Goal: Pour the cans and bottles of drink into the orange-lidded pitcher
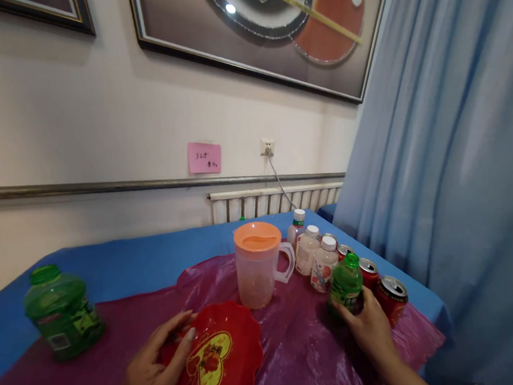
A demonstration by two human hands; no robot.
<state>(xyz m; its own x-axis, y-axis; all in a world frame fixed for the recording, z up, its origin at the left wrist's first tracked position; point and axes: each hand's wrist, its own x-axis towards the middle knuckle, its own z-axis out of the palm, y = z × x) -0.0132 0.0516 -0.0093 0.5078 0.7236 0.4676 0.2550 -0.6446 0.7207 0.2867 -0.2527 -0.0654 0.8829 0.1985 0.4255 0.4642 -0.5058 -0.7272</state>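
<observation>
Dish [242,349], red, glossy and wavy-rimmed with a yellow heart-like print, lies near the centre on a crumpled purple plastic sheet [293,357]. The bare left hand [153,369] is at its left edge, the grip loose, thumb and fingers well parted with red showing between them; contact is hard to tell. To the right, the bare right hand [371,329] has its grip closed around the lower part of an upright small translucent green bottle [347,277]. A large green plastic bottle [65,317] stands well apart at left. Beyond the dish is a clear plastic pitcher [256,279] with an orange lid. Red metal cans [392,300] and white-capped clear bottles [307,253] stand right of it. Past the blue-covered surface [132,260] is a white radiator [278,192].
</observation>
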